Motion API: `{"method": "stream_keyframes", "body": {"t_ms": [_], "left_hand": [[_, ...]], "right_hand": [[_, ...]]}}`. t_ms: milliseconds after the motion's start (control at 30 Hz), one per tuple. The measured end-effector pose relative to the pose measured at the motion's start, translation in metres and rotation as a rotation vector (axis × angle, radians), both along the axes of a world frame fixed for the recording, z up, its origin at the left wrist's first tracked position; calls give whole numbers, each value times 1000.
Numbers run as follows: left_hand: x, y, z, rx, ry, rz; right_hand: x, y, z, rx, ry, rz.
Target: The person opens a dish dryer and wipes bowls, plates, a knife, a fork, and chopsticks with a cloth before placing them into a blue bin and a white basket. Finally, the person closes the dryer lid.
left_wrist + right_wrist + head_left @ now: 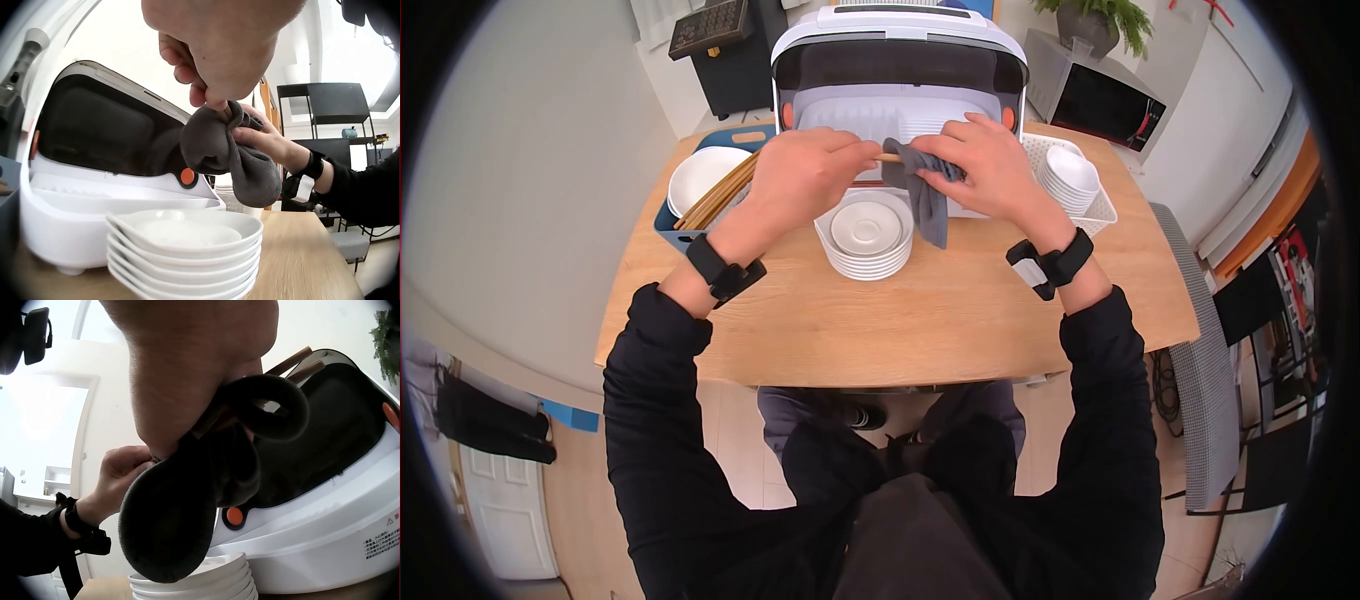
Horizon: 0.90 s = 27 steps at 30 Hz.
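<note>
My left hand (808, 172) pinches one end of wooden chopsticks (888, 157) above a stack of white dishes (868, 232). The right hand (985, 168) grips a grey cloth (928, 195) wrapped around the chopsticks, and the cloth's loose part hangs down. In the right wrist view, two chopstick ends (299, 362) stick out past the cloth (169, 519). The left wrist view shows the left hand (219, 50) close beside the bunched cloth (215, 140), with the stacked dishes (187, 250) below.
A white appliance (900, 30) with a dark raised lid stands behind the hands. At left, a blue basket (683, 238) holds white bowls (705, 180) and more chopsticks (718, 190). A white basket (1108, 212) with stacked bowls (1072, 172) sits at right on the wooden table (880, 335).
</note>
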<state>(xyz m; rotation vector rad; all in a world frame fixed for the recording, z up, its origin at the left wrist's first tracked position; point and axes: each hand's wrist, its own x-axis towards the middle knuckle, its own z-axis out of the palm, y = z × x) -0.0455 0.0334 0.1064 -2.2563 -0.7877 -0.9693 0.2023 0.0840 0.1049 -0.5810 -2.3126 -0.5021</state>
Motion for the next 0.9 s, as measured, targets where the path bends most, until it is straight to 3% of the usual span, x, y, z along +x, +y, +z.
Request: {"method": "stream_keyframes", "body": {"t_ms": [233,367,533,633,733,833,900], "left_hand": [[-35,-10,-9,-133,-60,30],[-53,-14,-23,-202,-216,67],[-80,-13,-22,-434,-448,239],[-66,11,-33,-495,-687,41],[-43,23,-32,-594,-724,-21],[-21,33,-32,-643,-726,-90],[-7,34,-30,-715,-714,-137]], "right_hand": [[33,8,-9,31,-14,-30],[63,14,-6,34,0,-100],[88,12,-12,-351,298,-163],[63,10,-22,-484,352,-101],[28,-1,-20,-726,521,-126],[1,19,-30,-769,718,25],[-13,15,-24,-1002,868,91]]}}
